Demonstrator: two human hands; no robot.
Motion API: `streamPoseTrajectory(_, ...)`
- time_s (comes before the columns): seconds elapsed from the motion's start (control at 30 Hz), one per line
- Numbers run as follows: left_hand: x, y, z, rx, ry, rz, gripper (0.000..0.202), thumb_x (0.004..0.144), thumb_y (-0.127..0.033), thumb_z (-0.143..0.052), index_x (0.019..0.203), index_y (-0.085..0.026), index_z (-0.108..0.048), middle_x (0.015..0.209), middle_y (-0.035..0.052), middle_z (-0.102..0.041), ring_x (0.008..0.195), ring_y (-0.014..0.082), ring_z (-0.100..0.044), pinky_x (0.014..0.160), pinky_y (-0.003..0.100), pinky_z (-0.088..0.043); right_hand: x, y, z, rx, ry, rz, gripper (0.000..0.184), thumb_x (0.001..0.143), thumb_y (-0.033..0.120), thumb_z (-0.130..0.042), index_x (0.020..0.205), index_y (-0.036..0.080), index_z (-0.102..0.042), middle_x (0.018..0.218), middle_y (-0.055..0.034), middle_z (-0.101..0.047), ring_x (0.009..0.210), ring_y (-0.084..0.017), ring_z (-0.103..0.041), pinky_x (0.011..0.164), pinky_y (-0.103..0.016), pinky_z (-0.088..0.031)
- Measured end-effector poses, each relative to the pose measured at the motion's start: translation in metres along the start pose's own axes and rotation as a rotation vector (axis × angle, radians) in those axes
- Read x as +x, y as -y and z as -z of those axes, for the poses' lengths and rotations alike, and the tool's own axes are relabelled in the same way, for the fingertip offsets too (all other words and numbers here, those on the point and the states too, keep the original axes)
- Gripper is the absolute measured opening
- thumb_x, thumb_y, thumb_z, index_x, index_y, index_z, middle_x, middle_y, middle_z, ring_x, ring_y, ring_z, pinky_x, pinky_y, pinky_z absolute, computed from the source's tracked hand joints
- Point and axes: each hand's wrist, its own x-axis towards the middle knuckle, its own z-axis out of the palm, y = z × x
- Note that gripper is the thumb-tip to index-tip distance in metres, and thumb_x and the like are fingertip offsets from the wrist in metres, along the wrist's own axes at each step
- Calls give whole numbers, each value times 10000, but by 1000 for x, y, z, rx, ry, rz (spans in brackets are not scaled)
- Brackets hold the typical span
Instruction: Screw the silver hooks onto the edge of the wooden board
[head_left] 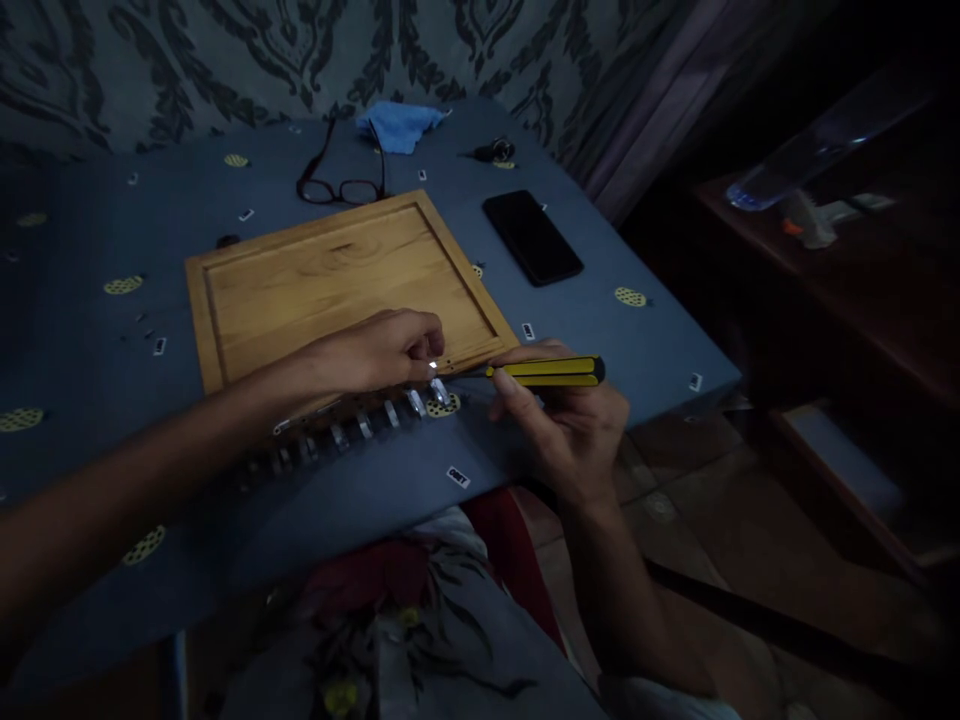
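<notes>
A framed wooden panel [322, 290] lies on the table, with a row of shiny metal clips [365, 425] along its near edge. My left hand [382, 350] rests over that edge near the row's right end, its fingers curled and closed. A bright bit of metal shows at the fingertips; what they pinch, if anything, is hidden. In my right hand [577, 430] is a yellow-and-black screwdriver [547, 371], held nearly level. Its thin shaft points left toward the panel's near edge, close to my left fingertips. Shadow hides the exact contact of the tip.
Beyond the panel lie eyeglasses [341, 190], a blue cloth [401, 127] and a small dark object [493, 151]. A black phone [532, 237] is right of the panel. The table edge [675, 405] drops off at right, where a dark side surface holds a clear bottle [795, 150].
</notes>
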Motion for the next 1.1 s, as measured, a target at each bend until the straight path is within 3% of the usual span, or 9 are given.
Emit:
streamPoseTrajectory(0.17, -29, 2, -9, 128, -245, -88, 141, 959, -270, -581, 1086, -213, -606, 888, 11, -713, 822, 193, -669, 712, 300, -463, 0, 1, 0, -14, -3, -42, 277, 947, 213, -722, 675, 231, -677, 912, -28, -775, 758, -159, -699, 677, -308, -587)
streamPoseTrajectory(0.3, -52, -4, -37, 264, -402, -73, 246, 976, -311, -663, 1194, -218, -598, 1151, 70, -742, 1079, 270, -687, 892, 386, -517, 0, 2, 0, -8, -9, -28, 273, 937, 172, -725, 675, 229, -672, 864, -19, -765, 757, -161, -698, 681, -310, -579)
streamPoseTrajectory(0.43, -57, -12, -64, 430, -516, -27, 472, 952, -298, -734, 1368, -197, -538, 1278, 121, -727, 1222, 332, -648, 1014, 462, -497, 0, 1, 0, -4, -1, -15, 211, 945, 157, -718, 748, 233, -711, 875, -10, -775, 772, -163, -699, 751, -333, -579)
streamPoseTrajectory(0.73, -49, -11, -79, 438, -577, 1, 570, 949, -290, -735, 1431, -198, -446, 1242, 125, -748, 1187, 335, -677, 1012, 464, -490, 0, 0, 2, -57, 19, 22, 299, 965, 207, -700, 669, 232, -670, 848, -22, -775, 823, -189, -727, 780, -355, -602)
streamPoseTrajectory(0.93, -45, -9, -83, 416, -568, 20, 557, 953, -266, -721, 1425, -166, -442, 1249, 147, -742, 1179, 350, -675, 998, 482, -496, -1, 2, 2, -14, 36, -9, 200, 957, 169, -712, 768, 234, -705, 874, -12, -773, 826, -185, -739, 793, -358, -602)
streamPoseTrajectory(1.1, -43, -10, -83, 332, -587, 46, 531, 936, -250, -731, 1393, -196, -466, 1251, 122, -737, 1192, 338, -658, 990, 467, -493, 0, 3, 2, -16, 26, -4, 213, 946, 157, -731, 753, 243, -701, 771, 12, -726, 794, -176, -713, 790, -345, -586)
